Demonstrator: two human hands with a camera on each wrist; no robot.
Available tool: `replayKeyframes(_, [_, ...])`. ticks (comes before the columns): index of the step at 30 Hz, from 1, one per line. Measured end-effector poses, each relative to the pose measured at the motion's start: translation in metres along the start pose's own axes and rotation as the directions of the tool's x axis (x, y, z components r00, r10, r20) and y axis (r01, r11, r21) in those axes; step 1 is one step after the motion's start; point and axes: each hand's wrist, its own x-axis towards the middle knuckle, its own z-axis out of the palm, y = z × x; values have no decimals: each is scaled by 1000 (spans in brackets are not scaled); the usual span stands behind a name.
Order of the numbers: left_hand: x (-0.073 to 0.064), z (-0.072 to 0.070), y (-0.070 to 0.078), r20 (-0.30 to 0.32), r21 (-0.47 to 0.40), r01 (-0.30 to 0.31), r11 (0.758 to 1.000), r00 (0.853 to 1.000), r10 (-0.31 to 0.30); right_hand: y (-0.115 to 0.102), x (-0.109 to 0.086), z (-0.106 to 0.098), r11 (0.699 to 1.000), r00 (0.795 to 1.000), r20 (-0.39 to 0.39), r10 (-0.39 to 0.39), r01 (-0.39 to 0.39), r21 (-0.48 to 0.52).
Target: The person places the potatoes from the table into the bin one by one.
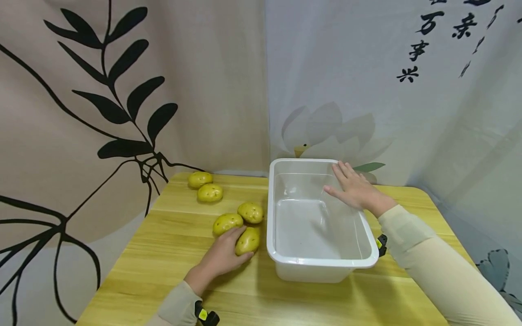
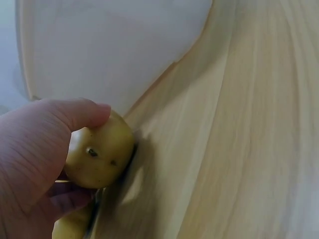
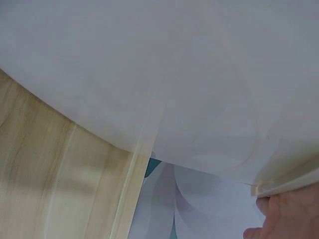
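My left hand (image 1: 224,256) grips a yellow potato (image 1: 247,241) on the table, its thumb on the near side and fingers on the far side. In the left wrist view the thumb presses on the gripped potato (image 2: 102,154). Two more potatoes lie right by it, one on the left (image 1: 227,223) and one behind (image 1: 250,212). To their right stands a white plastic basin (image 1: 322,261) with nothing inside. My right hand (image 1: 356,190) rests on the basin's right rim, fingers extended; in the right wrist view, part of this hand (image 3: 294,214) shows at the rim.
Two other potatoes, a front one (image 1: 210,193) and a rear one (image 1: 200,179), sit near the back left edge of the wooden table (image 1: 163,262). Behind the table hangs a printed cloth (image 1: 220,90) with leaves and characters.
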Motion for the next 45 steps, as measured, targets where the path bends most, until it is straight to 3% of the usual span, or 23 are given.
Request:
replayKeyframes(11, [-17,-21,-12,95,22,-37,999,995,35,-1,-2,-1,1000,1000,-16,-16,16,17])
replayKeyframes(22, [-11,-18,-8,146,-20,-23,1000,989,26,2,0,2,1000,1000,-9,-8,8,24])
replayKeyframes(33, [3,-1,-12,78,-14,-24,1000,997,26,3,2,4,1000,1000,-3,0,0,21])
replayKeyframes(45, [4,7,-11,44,-54,-33,998,998,35,3,0,2,1000,1000,7,2,-2,19])
